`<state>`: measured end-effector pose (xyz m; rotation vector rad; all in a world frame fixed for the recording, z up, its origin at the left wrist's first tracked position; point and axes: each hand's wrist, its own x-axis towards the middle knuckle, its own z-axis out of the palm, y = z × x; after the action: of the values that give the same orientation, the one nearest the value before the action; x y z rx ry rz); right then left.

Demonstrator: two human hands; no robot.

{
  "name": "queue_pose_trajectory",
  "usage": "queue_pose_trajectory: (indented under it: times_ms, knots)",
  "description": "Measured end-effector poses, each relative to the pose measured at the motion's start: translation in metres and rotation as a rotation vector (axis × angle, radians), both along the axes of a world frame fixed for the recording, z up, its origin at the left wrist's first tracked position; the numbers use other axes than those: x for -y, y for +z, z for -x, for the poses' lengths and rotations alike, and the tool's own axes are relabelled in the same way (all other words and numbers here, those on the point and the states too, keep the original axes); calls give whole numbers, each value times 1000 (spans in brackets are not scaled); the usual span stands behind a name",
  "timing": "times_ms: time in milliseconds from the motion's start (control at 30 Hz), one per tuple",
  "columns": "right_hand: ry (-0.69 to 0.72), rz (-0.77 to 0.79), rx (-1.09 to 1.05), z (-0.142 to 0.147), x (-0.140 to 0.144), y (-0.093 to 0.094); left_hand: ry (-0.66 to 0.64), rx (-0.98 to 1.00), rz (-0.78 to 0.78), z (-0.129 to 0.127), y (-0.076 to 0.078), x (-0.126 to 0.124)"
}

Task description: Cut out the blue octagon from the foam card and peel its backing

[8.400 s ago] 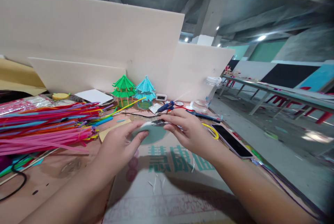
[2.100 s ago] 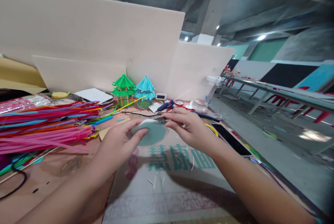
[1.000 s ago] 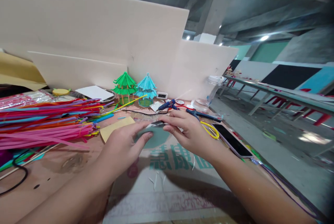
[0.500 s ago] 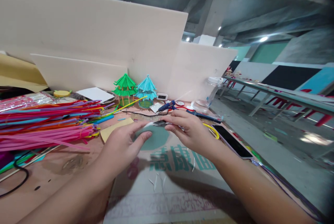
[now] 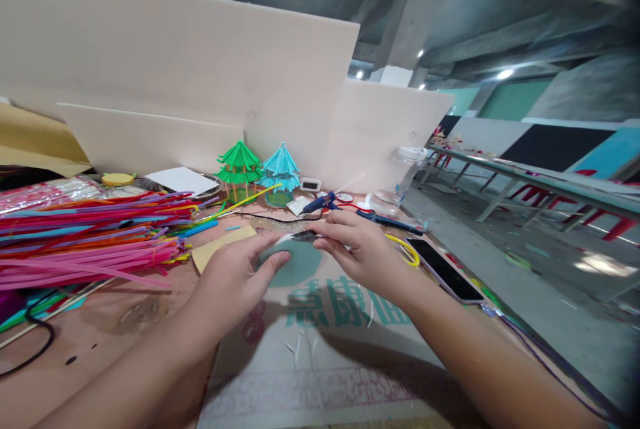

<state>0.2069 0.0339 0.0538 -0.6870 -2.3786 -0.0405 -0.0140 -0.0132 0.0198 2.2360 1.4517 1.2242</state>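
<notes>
Both hands meet over the printed sheet (image 5: 345,349) in front of me. Between them is a small, thin piece, dark with a white edge (image 5: 303,236); its kind is not clear. My left hand (image 5: 243,272) has its fingers curled behind the piece's white end, thumb bent toward me. At the other end, my right hand (image 5: 357,249) pinches the dark part between thumb and fingers. Fingers partly hide the piece. Just beyond the hands lies a blue hot glue gun (image 5: 320,203), and thin white scraps (image 5: 299,349) are on the sheet.
Colourful pipe cleaners (image 5: 100,235) are heaped at left. Green (image 5: 241,165) and light blue (image 5: 281,169) tiered-roof models stand at the back before white boards (image 5: 175,62). To the right are a phone (image 5: 445,270), a yellow ring (image 5: 410,252) and a clear plastic jar (image 5: 400,175).
The dark piece has tilted or shifted very slightly left between my fingers. Both hands keep nearly the same place and grip.
</notes>
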Motion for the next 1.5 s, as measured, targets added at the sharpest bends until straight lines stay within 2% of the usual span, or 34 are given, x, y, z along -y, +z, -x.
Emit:
queue_pose_trajectory:
  times_ms: [200, 400, 800, 1267, 1500]
  knots:
    - [11, -30, -19, 1, -3, -3, -13, 22, 9, -1, 0, 0]
    - [-14, 25, -54, 1, -7, -7, -8, 37, -18, 4, -4, -7]
    - [-1, 31, 40, 6, 1, -4, -27, -85, -82, 2, -2, -1]
    - [13, -8, 12, 8, -3, -7, -1, -73, -46, 2, -4, -2]
    - [-98, 95, -89, -5, -9, 2, 23, -17, -59, 6, -3, -6]
